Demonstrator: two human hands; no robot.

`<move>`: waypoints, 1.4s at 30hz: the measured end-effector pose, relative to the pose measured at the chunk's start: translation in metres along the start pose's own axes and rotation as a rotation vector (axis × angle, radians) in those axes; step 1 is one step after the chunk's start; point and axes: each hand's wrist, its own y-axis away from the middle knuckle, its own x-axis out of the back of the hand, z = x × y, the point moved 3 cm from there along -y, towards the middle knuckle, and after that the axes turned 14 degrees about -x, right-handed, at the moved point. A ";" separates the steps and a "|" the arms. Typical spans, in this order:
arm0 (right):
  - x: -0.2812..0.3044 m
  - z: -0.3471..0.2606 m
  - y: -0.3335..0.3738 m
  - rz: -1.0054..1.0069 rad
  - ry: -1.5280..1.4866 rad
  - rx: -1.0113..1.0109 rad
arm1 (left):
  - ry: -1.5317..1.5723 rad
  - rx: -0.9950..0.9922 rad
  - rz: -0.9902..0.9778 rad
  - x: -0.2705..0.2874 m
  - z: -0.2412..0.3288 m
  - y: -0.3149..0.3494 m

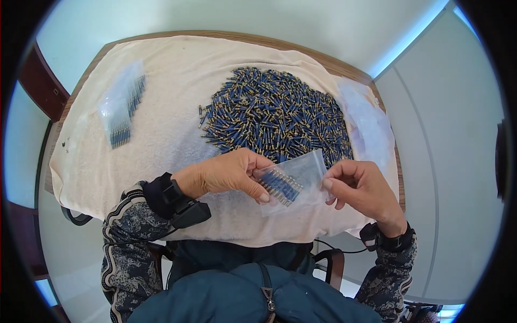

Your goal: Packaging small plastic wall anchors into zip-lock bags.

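Note:
A small clear plastic bag (309, 171) is stretched between my two hands over the near side of the table. Inside it a row of blue pin-like parts with brass-coloured ends (284, 186) lies side by side at a slant. My left hand (229, 173) grips the bag's left end, thumb on top, around the parts. At the bag's right edge my right hand (363, 191) pinches the plastic between thumb and forefinger. Just beyond the bag spreads a large heap of the same loose blue and brass parts (274, 110).
Several filled clear bags (123, 105) lie overlapped at the left of the cream towel (167, 91) covering the table. Clear bags that look unfilled (369, 121) lie at the right edge. A wooden table rim (215, 34) shows at the back, with walls behind and to the right.

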 end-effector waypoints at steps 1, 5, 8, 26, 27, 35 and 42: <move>0.001 -0.001 0.002 0.005 0.020 0.018 | 0.013 -0.013 0.003 -0.001 0.002 0.000; -0.001 0.000 0.008 0.024 0.014 0.078 | -0.012 -0.081 0.073 0.004 0.009 0.001; -0.002 0.005 0.009 0.073 -0.028 0.129 | 0.032 -0.119 0.165 0.008 0.007 0.001; -0.002 -0.027 -0.022 0.287 0.512 0.575 | -0.876 -0.320 0.404 0.023 0.019 -0.005; -0.002 -0.030 -0.026 0.283 0.507 0.580 | -0.881 -0.315 0.408 0.022 0.022 -0.006; -0.010 -0.028 -0.063 0.287 0.342 0.775 | -0.758 -0.255 0.143 0.014 0.022 -0.016; -0.026 0.003 -0.097 0.104 0.073 0.461 | -0.416 -0.215 0.322 0.031 0.028 -0.014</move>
